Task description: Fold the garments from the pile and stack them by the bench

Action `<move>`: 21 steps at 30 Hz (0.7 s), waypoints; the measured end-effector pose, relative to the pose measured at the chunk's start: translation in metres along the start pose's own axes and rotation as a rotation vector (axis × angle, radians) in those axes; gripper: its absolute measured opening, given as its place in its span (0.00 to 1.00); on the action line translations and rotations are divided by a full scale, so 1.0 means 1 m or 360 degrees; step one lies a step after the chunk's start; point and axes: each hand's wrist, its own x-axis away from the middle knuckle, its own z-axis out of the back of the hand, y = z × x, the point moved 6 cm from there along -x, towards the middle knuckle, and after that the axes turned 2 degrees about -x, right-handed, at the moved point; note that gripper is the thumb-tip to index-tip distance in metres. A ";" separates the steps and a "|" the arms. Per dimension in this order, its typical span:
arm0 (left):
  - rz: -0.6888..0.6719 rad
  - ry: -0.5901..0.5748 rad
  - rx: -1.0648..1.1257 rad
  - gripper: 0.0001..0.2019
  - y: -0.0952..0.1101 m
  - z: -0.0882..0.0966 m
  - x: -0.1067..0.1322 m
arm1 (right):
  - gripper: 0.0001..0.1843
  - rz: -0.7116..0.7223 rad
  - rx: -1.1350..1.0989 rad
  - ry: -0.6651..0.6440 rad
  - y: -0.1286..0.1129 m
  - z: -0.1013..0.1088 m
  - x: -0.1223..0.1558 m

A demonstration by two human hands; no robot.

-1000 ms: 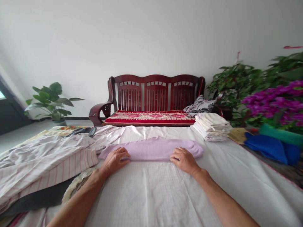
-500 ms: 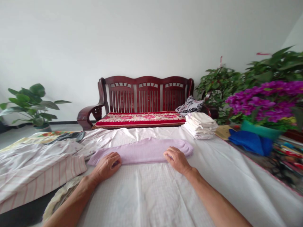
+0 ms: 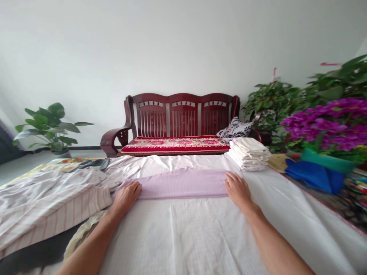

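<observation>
Soft, diffuse light makes the wall (image 3: 183, 46) paler beyond the left hand (image 3: 128, 194) than beyond the right hand (image 3: 238, 188); well right of it, purple flowers (image 3: 332, 124) blur and stretch.

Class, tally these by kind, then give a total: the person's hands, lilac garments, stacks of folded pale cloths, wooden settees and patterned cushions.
Left hand and right hand: 2
Lilac garment: 1
Stack of folded pale cloths: 1
Wooden settee: 1
Patterned cushion: 1
Total: 6
</observation>
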 end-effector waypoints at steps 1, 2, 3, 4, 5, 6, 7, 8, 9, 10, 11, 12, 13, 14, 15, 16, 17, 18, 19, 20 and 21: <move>0.0129 0.0001 -0.0071 0.19 -0.005 0.002 0.000 | 0.23 -0.0005 0.0001 -0.0003 0.001 0.000 -0.001; 0.0249 -0.0013 -0.0130 0.18 -0.009 0.004 0.001 | 0.23 -0.0002 -0.0004 0.0004 0.001 0.000 -0.002; 0.0353 -0.0039 -0.0174 0.18 -0.012 0.006 0.001 | 0.23 0.0010 -0.0018 0.0023 0.001 0.001 -0.003; 0.0433 -0.0068 -0.0203 0.18 -0.014 0.007 0.002 | 0.23 0.0029 -0.0044 0.0054 0.001 0.002 -0.003; 0.0492 -0.0087 -0.0219 0.19 -0.015 0.008 0.003 | 0.23 0.0038 -0.0078 0.0094 0.002 0.003 -0.004; 0.0532 -0.0090 -0.0228 0.19 -0.016 0.009 0.003 | 0.23 0.0024 -0.0109 0.0137 0.005 0.005 -0.005; 0.0553 -0.0074 -0.0240 0.18 -0.017 0.010 0.004 | 0.23 -0.0024 -0.0128 0.0168 0.009 0.007 -0.006; 0.0559 -0.0044 -0.0257 0.17 -0.018 0.012 0.005 | 0.24 -0.0104 -0.0129 0.0178 0.014 0.008 -0.006; 0.0557 -0.0007 -0.0280 0.16 -0.020 0.013 0.005 | 0.25 -0.0205 -0.0115 0.0165 0.020 0.008 -0.006; 0.0555 0.0029 -0.0303 0.15 -0.021 0.015 0.006 | 0.25 -0.0302 -0.0092 0.0134 0.025 0.007 -0.006; 0.0563 0.0056 -0.0323 0.15 -0.024 0.016 0.007 | 0.26 -0.0369 -0.0070 0.0096 0.028 0.006 -0.006; 0.0583 0.0071 -0.0336 0.16 -0.026 0.016 0.008 | 0.26 -0.0399 -0.0057 0.0062 0.029 0.006 -0.006; 0.0619 0.0075 -0.0343 0.17 -0.029 0.016 0.009 | 0.26 -0.0396 -0.0055 0.0040 0.027 0.006 -0.006; 0.0660 0.0066 -0.0347 0.19 -0.032 0.016 0.010 | 0.27 -0.0375 -0.0058 0.0029 0.025 0.008 -0.006; 0.0692 0.0047 -0.0349 0.20 -0.034 0.015 0.010 | 0.27 -0.0358 -0.0061 0.0020 0.022 0.009 -0.006; 0.0712 0.0024 -0.0352 0.21 -0.036 0.015 0.010 | 0.28 -0.0352 -0.0060 0.0000 0.019 0.011 -0.006; 0.0721 0.0001 -0.0355 0.22 -0.036 0.014 0.010 | 0.28 -0.0363 -0.0058 -0.0035 0.017 0.012 -0.005; 0.0723 -0.0020 -0.0358 0.22 -0.036 0.013 0.010 | 0.29 -0.0390 -0.0055 -0.0082 0.016 0.013 -0.005; 0.0723 -0.0039 -0.0359 0.23 -0.036 0.012 0.010 | 0.29 -0.0427 -0.0053 -0.0138 0.015 0.013 -0.005; 0.0731 -0.0054 -0.0355 0.23 -0.036 0.012 0.010 | 0.30 -0.0466 -0.0053 -0.0194 0.015 0.013 -0.004; 0.0748 -0.0068 -0.0348 0.24 -0.037 0.011 0.010 | 0.30 -0.0504 -0.0059 -0.0241 0.016 0.013 -0.004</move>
